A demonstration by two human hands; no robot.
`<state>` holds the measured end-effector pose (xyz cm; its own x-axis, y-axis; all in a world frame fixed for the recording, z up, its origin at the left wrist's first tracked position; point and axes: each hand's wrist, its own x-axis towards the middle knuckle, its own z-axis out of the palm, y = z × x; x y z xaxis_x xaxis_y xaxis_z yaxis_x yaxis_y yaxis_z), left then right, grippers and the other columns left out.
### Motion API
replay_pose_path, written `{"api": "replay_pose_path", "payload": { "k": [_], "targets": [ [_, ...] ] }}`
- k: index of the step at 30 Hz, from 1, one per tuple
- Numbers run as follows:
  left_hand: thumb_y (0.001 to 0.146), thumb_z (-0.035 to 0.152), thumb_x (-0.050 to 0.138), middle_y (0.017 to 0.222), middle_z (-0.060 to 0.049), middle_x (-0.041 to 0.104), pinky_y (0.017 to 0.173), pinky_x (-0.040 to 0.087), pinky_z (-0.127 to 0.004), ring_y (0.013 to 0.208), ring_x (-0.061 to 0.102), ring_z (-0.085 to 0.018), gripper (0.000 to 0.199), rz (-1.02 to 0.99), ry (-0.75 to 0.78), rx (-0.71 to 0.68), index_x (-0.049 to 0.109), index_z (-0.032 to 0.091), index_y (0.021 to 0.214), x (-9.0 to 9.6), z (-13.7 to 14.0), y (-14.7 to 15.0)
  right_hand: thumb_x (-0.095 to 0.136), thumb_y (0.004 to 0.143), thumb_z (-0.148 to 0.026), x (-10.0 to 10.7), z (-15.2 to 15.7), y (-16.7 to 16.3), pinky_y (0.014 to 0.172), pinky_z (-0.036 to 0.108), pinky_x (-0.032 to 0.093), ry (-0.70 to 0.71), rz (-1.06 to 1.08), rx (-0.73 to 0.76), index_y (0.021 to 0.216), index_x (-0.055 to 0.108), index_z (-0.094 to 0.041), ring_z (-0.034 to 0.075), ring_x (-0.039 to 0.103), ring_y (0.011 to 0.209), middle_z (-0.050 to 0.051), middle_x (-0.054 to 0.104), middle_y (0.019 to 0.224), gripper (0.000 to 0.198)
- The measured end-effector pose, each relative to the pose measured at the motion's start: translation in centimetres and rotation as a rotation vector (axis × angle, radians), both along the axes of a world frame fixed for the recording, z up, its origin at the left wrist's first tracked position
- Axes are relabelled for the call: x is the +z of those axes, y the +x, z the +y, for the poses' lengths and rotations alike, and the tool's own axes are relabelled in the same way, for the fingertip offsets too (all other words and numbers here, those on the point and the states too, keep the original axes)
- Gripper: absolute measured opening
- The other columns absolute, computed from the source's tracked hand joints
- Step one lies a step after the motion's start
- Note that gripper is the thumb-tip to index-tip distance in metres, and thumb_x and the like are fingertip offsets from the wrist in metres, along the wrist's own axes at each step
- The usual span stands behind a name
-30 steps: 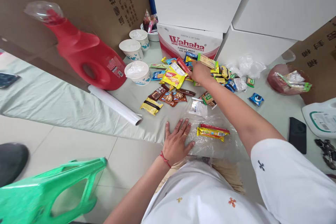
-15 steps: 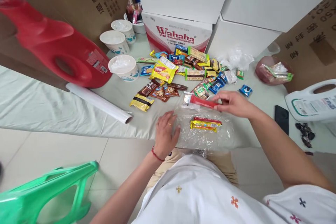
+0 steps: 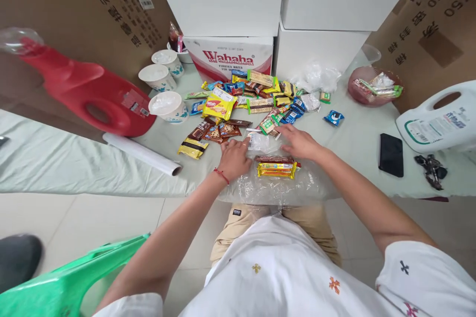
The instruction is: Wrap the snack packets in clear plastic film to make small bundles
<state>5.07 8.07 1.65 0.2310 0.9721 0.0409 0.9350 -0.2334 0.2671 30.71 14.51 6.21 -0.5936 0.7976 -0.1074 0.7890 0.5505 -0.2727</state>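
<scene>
My left hand (image 3: 235,159) rests on the near part of the table, fingers spread at the left edge of a clear plastic sheet (image 3: 286,187). My right hand (image 3: 300,143) is stretched out, its fingertips just below the snack pile and near a green-and-white packet (image 3: 267,125). Neither hand visibly grips anything. Between them, several yellow and dark red snack bars (image 3: 275,169) lie side by side on the sheet. A clear and white wrapper (image 3: 259,142) lies just beyond them. Brown cookie packets (image 3: 228,130) and a yellow packet (image 3: 192,148) sit beyond my left hand.
A pile of wrapped snacks (image 3: 260,91) lies before the Wahaha box (image 3: 238,57). Left are paper cups (image 3: 168,107), a red jug (image 3: 96,94) and a white roll (image 3: 141,153). Right are a pink bowl (image 3: 357,91), phone (image 3: 391,155), keys (image 3: 432,170) and white jug (image 3: 439,119).
My right hand has let go of the red bar and moved slightly left. The group of bars on the sheet now looks larger. My left hand has shifted forward, and the view has turned.
</scene>
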Motion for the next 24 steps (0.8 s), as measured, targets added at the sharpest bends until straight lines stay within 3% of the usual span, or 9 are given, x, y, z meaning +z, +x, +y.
{"api": "replay_pose_path", "payload": {
  "k": [3, 5, 9, 12, 16, 18, 21, 24],
  "targets": [
    [0.078, 0.023, 0.060, 0.094, -0.014, 0.074, 0.091, 0.038, -0.051, 0.102, 0.058, -0.035, 0.038, 0.008, -0.068, 0.022, 0.068, 0.017, 0.115, 0.4, -0.1, -0.5, 0.064, 0.089, -0.023, 0.0, 1.1, -0.5, 0.072, 0.028, 0.043, -0.100, -0.112, 0.021, 0.115, 0.072, -0.023, 0.024, 0.066, 0.099, 0.008, 0.071, 0.115, 0.027],
    [0.080, 0.018, 0.058, 0.083, -0.010, 0.072, 0.088, 0.039, -0.049, 0.096, 0.059, -0.032, 0.021, -0.011, -0.062, 0.018, 0.069, 0.019, 0.096, 0.9, -0.4, -0.9, 0.058, 0.094, -0.022, 0.4, 0.5, -0.3, 0.070, 0.027, 0.041, -0.071, -0.072, 0.025, 0.104, 0.073, -0.022, 0.022, 0.066, 0.095, 0.006, 0.071, 0.108, 0.018],
    [0.084, 0.011, 0.052, 0.081, -0.008, 0.066, 0.086, 0.038, -0.046, 0.096, 0.057, -0.029, 0.015, -0.058, 0.132, -0.084, 0.064, 0.020, 0.084, 1.7, -2.5, -1.6, 0.048, 0.102, -0.026, 0.8, -3.1, 1.6, 0.070, 0.027, 0.041, 0.038, 0.129, 0.097, 0.101, 0.069, -0.019, 0.018, 0.062, 0.086, 0.007, 0.066, 0.100, 0.022],
    [0.086, 0.009, 0.051, 0.084, -0.009, 0.063, 0.089, 0.039, -0.046, 0.102, 0.056, -0.029, 0.018, -0.052, 0.246, -0.206, 0.062, 0.021, 0.079, 1.2, -5.0, -1.9, 0.050, 0.103, -0.033, -0.7, -6.2, 3.4, 0.075, 0.029, 0.045, 0.023, 0.246, 0.226, 0.105, 0.067, -0.018, 0.019, 0.060, 0.089, 0.009, 0.064, 0.101, 0.022],
    [0.087, 0.003, 0.048, 0.079, -0.006, 0.061, 0.087, 0.043, -0.041, 0.092, 0.057, -0.024, 0.024, -0.041, 0.220, -0.457, 0.062, 0.021, 0.079, -0.7, -8.8, -2.4, 0.041, 0.106, -0.026, -3.9, -8.4, 4.6, 0.077, 0.032, 0.049, 0.080, 0.286, 0.220, 0.099, 0.066, -0.020, 0.020, 0.059, 0.089, 0.010, 0.064, 0.098, 0.026],
    [0.089, 0.003, 0.047, 0.079, -0.006, 0.060, 0.083, 0.046, -0.038, 0.086, 0.058, -0.022, 0.024, -0.109, 0.189, -0.504, 0.062, 0.021, 0.083, -1.1, -10.4, -2.7, 0.037, 0.106, -0.022, -5.0, -8.7, 4.6, 0.075, 0.032, 0.049, 0.117, 0.290, 0.172, 0.099, 0.067, -0.020, 0.020, 0.058, 0.086, 0.009, 0.064, 0.096, 0.031],
    [0.092, 0.016, 0.053, 0.097, -0.010, 0.065, 0.091, 0.048, -0.042, 0.106, 0.060, -0.026, 0.018, -0.228, 0.253, -0.317, 0.066, 0.020, 0.105, -0.2, -11.4, -2.3, 0.037, 0.104, -0.018, -5.9, -8.8, 4.3, 0.076, 0.032, 0.049, 0.129, 0.310, 0.178, 0.107, 0.069, -0.020, 0.021, 0.059, 0.088, 0.010, 0.065, 0.100, 0.032],
    [0.093, 0.041, 0.062, 0.129, -0.014, 0.063, 0.110, 0.038, -0.054, 0.133, 0.050, -0.035, 0.039, -0.207, 0.309, -0.176, 0.063, 0.025, 0.129, 1.1, -10.3, -0.3, 0.038, 0.103, -0.016, -6.2, -8.6, 3.9, 0.082, 0.034, 0.051, 0.110, 0.327, 0.201, 0.109, 0.070, -0.021, 0.021, 0.060, 0.093, 0.010, 0.067, 0.104, 0.033]
  ]
}}
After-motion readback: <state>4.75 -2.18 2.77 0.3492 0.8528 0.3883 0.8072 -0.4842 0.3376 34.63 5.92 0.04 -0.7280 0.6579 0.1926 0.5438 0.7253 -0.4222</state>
